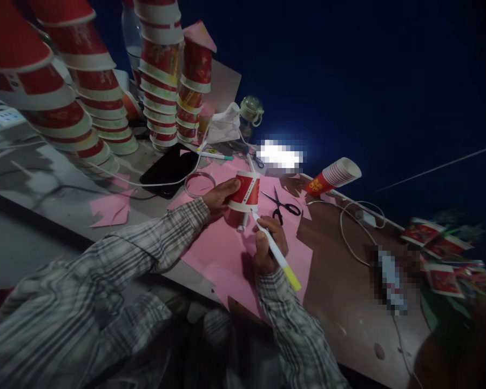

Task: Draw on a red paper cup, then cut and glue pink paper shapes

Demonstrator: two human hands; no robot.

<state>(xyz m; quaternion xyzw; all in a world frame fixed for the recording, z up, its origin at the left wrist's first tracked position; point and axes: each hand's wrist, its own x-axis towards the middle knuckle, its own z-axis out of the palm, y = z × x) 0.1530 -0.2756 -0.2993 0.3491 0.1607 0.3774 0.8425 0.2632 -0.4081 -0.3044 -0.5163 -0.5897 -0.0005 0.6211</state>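
Note:
A red and white paper cup (247,191) is held upside down in my left hand (222,195), its wide rim facing down. My right hand (269,244) grips a white marker (276,252) with a yellow end, and its tip is at the cup's lower rim. Whether the tip touches the cup I cannot tell. Beneath both hands lies a large pink paper sheet (210,265). A small rolled white piece (243,221) shows just under the cup. Black-handled scissors (281,205) rest open on the pink sheet, right of the cup.
Tall towers of stacked paper cups (160,81) rise at the back left. A black phone (170,167), a tape ring (200,185) and a teal-ended marker (214,156) lie nearby. Nested cups (334,175) lean at the right, near a white cable (344,232). A glass jar (251,111) stands behind.

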